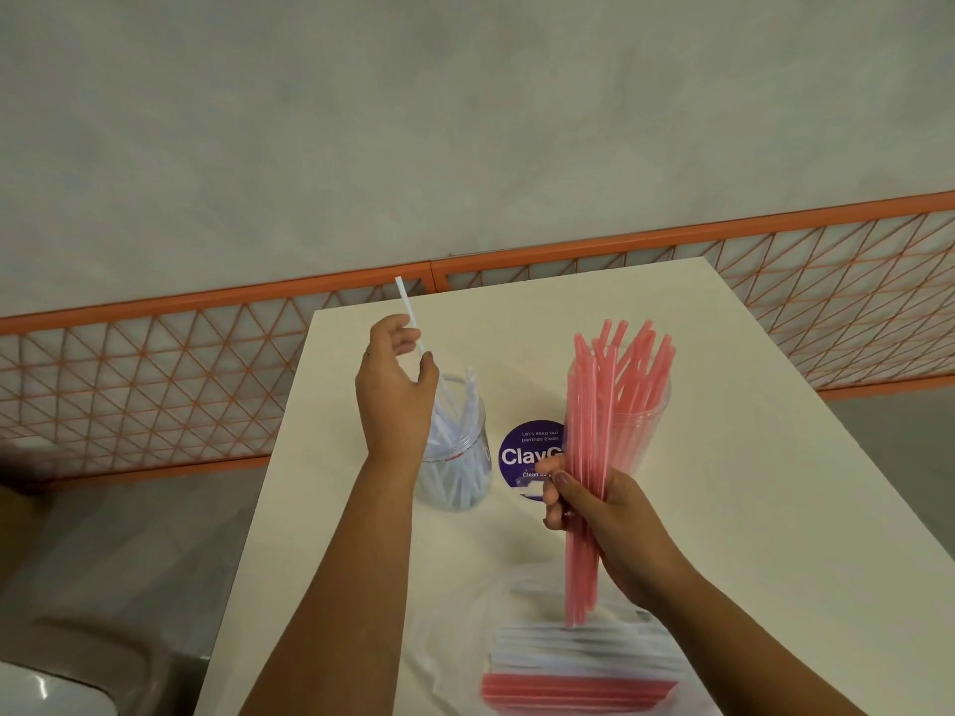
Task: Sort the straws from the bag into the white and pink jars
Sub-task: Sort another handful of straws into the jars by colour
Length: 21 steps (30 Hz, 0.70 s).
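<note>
Holding straws over the desk (723, 457).
Your left hand (395, 387) pinches 1 white straw (413, 317) above the white jar (457, 447); your right hand (604, 524) grips the pink bundle (584, 509) right of it.

I note pink straws (594, 457), white straws (455, 457) in a clear jar (475, 405), cream table (723, 457), purple sticker (527, 452), orange lattice railing (155, 385).

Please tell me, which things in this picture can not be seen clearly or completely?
- Sticker, head view: its text is partly hidden by the pink straws in the right hand.
- Bag: blurred, cut off by the bottom edge; straw count unclear.
- White jar: left side behind the left hand, which pinches a white straw.
</note>
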Each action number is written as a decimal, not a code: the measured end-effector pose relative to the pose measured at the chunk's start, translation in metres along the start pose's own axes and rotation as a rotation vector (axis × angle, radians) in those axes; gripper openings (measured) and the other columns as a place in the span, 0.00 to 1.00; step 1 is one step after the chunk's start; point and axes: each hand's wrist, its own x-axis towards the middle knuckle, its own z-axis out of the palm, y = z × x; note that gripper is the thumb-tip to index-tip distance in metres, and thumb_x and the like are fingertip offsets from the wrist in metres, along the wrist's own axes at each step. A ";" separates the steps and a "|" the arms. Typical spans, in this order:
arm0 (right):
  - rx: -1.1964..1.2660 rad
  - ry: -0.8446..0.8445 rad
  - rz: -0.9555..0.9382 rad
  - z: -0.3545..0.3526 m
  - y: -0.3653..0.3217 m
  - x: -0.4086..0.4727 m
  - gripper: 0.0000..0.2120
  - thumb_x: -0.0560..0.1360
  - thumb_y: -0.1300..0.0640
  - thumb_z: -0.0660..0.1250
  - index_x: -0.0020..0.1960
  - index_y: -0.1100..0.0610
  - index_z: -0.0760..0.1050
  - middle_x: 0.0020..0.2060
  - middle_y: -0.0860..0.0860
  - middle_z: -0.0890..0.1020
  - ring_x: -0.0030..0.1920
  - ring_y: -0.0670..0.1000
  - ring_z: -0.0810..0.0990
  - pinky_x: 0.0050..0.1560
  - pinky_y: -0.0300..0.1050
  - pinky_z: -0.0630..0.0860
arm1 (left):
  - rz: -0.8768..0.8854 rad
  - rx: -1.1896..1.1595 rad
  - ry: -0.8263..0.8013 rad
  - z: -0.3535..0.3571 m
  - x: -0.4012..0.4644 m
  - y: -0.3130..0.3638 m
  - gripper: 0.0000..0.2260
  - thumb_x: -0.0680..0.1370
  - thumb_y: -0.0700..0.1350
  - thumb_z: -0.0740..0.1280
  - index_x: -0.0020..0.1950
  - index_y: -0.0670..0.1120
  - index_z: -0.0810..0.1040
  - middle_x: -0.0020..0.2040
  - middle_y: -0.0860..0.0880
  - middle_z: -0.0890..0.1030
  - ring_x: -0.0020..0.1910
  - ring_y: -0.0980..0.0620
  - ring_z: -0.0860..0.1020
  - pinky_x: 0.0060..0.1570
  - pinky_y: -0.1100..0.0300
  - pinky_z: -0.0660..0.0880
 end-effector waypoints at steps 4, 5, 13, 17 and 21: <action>-0.005 0.003 0.010 -0.002 0.001 0.002 0.10 0.79 0.64 0.58 0.52 0.63 0.77 0.31 0.50 0.79 0.32 0.48 0.76 0.39 0.39 0.77 | 0.014 0.070 0.030 0.005 0.011 0.000 0.15 0.75 0.40 0.68 0.60 0.44 0.73 0.58 0.47 0.77 0.57 0.53 0.75 0.45 0.82 0.65; -0.005 0.001 0.011 -0.002 0.001 0.002 0.10 0.79 0.64 0.58 0.52 0.63 0.77 0.31 0.51 0.79 0.32 0.48 0.76 0.38 0.39 0.77 | -0.007 0.076 0.037 0.006 0.015 0.000 0.16 0.75 0.41 0.68 0.62 0.44 0.72 0.60 0.47 0.76 0.59 0.52 0.74 0.47 0.79 0.66; -0.027 0.008 0.027 -0.004 0.001 0.003 0.09 0.79 0.63 0.58 0.51 0.62 0.78 0.31 0.50 0.79 0.33 0.49 0.76 0.41 0.41 0.78 | 0.029 0.245 -0.230 0.013 0.043 0.003 0.21 0.79 0.45 0.62 0.72 0.46 0.64 0.72 0.45 0.67 0.70 0.46 0.66 0.70 0.52 0.62; -0.039 0.007 0.029 -0.003 0.002 0.004 0.09 0.79 0.63 0.58 0.51 0.62 0.77 0.31 0.50 0.79 0.33 0.49 0.76 0.41 0.42 0.78 | 0.073 0.342 -0.185 0.012 0.040 0.000 0.11 0.79 0.45 0.62 0.53 0.40 0.79 0.54 0.43 0.81 0.53 0.44 0.78 0.71 0.48 0.59; -0.011 0.019 0.027 -0.002 0.001 0.004 0.09 0.80 0.62 0.57 0.53 0.61 0.76 0.31 0.50 0.78 0.31 0.48 0.74 0.40 0.43 0.77 | 0.060 0.483 -0.225 0.008 0.026 -0.001 0.19 0.80 0.49 0.58 0.44 0.37 0.81 0.42 0.41 0.83 0.39 0.43 0.78 0.71 0.53 0.56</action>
